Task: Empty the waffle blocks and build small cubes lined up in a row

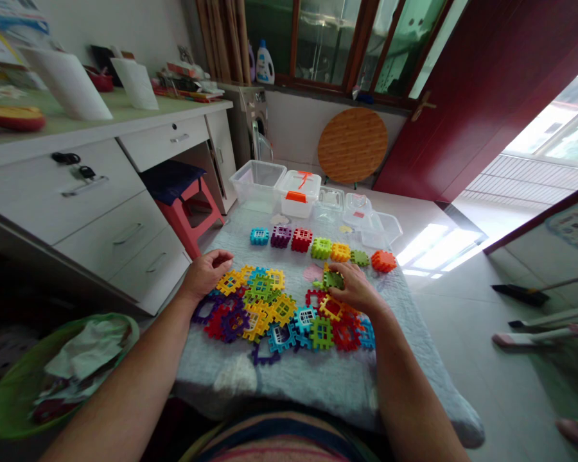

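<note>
A mixed pile of interlocking plastic building tiles (260,289) lies on the cloth-covered table, in yellow, green, red, purple and blue. Some of the tiles have window grids. At the pile's left edge rests my left hand (209,273), fingers loosely curled, a gap by the thumb and no tile visible in it. My right hand (356,289) grips a green building tile (334,280) between thumb and fingers at the pile's upper right. Beyond the pile, stacks of tiles stand in a row sorted by colour, from a blue stack (259,237) to an orange stack (384,261).
Clear plastic boxes (257,192) stand at the table's far end, one a lidded box (299,196) with orange clips. A red stool (192,212) and white drawers (101,205) are to the left. A green basket (130,327) with cloths sits lower left.
</note>
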Demonstrator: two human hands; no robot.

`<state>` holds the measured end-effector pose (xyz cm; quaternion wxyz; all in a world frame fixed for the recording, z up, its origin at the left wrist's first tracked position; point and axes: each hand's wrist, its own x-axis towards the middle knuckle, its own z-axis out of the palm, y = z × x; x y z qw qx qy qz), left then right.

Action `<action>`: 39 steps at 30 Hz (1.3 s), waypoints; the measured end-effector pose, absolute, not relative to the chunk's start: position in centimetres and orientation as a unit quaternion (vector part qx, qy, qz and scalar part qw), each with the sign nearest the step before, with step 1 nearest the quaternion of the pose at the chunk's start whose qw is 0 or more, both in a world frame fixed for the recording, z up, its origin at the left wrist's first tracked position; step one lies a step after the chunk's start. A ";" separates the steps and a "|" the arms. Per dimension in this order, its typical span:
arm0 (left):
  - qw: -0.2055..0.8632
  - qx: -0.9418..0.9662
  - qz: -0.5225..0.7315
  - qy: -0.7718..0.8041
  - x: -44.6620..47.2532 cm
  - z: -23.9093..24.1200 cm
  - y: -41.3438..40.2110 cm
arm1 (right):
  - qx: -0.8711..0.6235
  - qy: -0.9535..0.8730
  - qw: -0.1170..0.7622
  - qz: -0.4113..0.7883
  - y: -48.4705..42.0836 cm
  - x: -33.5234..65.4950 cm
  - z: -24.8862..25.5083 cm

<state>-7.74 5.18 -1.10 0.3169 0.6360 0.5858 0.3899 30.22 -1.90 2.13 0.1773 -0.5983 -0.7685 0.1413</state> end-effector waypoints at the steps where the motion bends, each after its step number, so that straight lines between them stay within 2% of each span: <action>1: 0.318 0.636 0.391 0.584 -7.8 -1.1 5.2 | -0.599 -0.769 0.173 0.142 -1.9 30.2 2.1; 8: 0.319 0.633 0.396 0.585 -7.6 -0.8 5.1 | -0.603 -0.772 0.142 0.145 -1.8 30.6 2.9; 16: 0.320 0.634 0.392 0.585 -7.7 -0.8 5.1 | -0.574 -0.806 0.045 0.137 -0.3 30.7 4.2; 21: 0.323 0.630 0.393 0.587 -7.5 -0.5 5.0 | -0.559 -0.820 0.018 0.121 0.6 30.4 3.9; 26: 0.326 0.628 0.392 0.588 -7.7 -0.9 5.1 | -0.558 -0.823 0.035 0.099 0.2 29.9 3.8; 35: 0.320 0.635 0.381 0.591 -7.8 -1.1 5.3 | -0.623 -0.765 0.158 0.054 1.4 36.4 7.5; 39: 0.326 0.627 0.387 0.592 -7.7 -1.0 5.3 | -0.656 -0.746 0.107 0.053 3.4 39.1 6.9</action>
